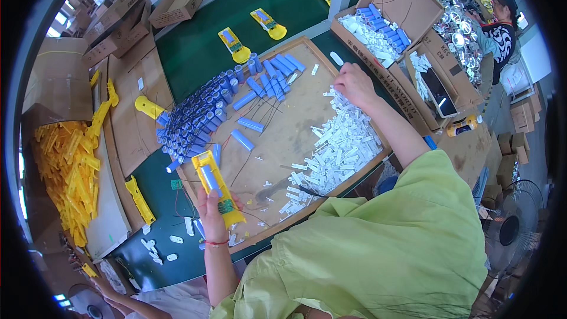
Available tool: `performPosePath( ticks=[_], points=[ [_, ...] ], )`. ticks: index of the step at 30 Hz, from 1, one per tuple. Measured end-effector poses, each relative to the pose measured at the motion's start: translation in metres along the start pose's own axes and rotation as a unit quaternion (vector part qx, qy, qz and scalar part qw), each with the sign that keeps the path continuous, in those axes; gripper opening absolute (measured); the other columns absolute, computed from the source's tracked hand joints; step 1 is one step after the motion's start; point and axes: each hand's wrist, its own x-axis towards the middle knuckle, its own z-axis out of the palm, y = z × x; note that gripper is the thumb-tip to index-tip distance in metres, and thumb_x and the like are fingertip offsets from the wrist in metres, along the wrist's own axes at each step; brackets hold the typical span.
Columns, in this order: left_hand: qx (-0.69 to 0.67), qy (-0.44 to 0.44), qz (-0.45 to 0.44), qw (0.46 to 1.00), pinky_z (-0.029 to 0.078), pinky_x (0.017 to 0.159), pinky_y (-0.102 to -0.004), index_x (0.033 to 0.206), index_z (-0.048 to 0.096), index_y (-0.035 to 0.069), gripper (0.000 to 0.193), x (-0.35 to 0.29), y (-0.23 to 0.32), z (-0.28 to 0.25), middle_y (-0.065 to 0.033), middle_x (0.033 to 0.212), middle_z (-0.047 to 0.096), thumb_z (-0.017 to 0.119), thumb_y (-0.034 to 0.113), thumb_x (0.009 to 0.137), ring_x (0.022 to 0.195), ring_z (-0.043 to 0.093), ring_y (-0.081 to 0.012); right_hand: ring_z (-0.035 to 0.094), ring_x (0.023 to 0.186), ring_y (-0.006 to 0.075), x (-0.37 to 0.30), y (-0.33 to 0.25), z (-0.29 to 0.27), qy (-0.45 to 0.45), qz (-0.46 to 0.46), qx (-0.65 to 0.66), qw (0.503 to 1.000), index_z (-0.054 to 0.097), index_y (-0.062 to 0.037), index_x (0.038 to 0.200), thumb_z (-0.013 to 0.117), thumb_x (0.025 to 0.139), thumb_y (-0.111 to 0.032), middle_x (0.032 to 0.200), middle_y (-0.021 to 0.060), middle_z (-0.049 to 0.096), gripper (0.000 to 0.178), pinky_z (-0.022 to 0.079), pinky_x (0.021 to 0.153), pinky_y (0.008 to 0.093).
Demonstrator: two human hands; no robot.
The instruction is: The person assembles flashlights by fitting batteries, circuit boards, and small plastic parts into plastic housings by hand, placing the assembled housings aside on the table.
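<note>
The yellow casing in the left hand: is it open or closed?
Open. The yellow casing in the left hand shows a blue battery cell and green circuit board inside.

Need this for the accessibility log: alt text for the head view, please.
A person's left hand holds a yellow casing with a blue cell inside, over a wooden tray. Their right hand reaches into a heap of small white parts; blue cylindrical cells lie piled on the tray's left.

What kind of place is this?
Probably a factory assembly line: a green conveyor belt carries yellow casings, and a wooden tray holds many blue batteries and small white parts.
</note>
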Motion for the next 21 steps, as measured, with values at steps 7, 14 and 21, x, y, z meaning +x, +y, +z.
performPosePath(
  ticks=[7, 14, 21],
  points=[
    [0.039, -0.016, -0.002, 0.999, 0.051, 0.052, -0.0301, 0.109, 0.044, 0.007, 0.028, 0.001, 0.001, 0.011, -0.0125, 0.073, 0.059, 0.044, 0.029, 0.093, 0.057, 0.060, -0.0201, 0.057, 0.086, 0.0252, -0.009, 0.001, 0.008, -0.046, -0.055, 0.080, 0.994, 0.067, -0.0092, 0.081, 0.067, 0.071, -0.009, 0.084, 0.0052, 0.058, 0.009, 0.048, 0.072, 0.0377],
    [0.021, 0.023, 0.011, 0.999, 0.052, 0.055, -0.0310, 0.112, 0.042, 0.008, 0.026, 0.005, 0.004, 0.012, -0.0128, 0.076, 0.059, 0.044, 0.026, 0.093, 0.061, 0.061, -0.0202, 0.059, 0.077, 0.0265, -0.020, -0.096, -0.045, 0.232, -0.320, 0.210, 0.894, 0.063, -0.0019, 0.081, 0.065, 0.066, -0.003, 0.086, 0.0087, 0.059, 0.016, 0.050, 0.065, 0.0334],
    [-0.013, -0.057, 0.074, 0.996, 0.053, 0.061, -0.0301, 0.121, 0.035, 0.007, 0.029, 0.002, 0.016, 0.024, -0.0127, 0.085, 0.060, 0.042, 0.018, 0.095, 0.070, 0.063, -0.0195, 0.059, 0.078, 0.0258, -0.005, -0.153, -0.054, 0.328, -0.447, 0.244, 0.795, 0.061, 0.0017, 0.086, 0.067, 0.063, -0.001, 0.089, 0.0109, 0.060, 0.024, 0.050, 0.063, 0.0340]
  ],
)
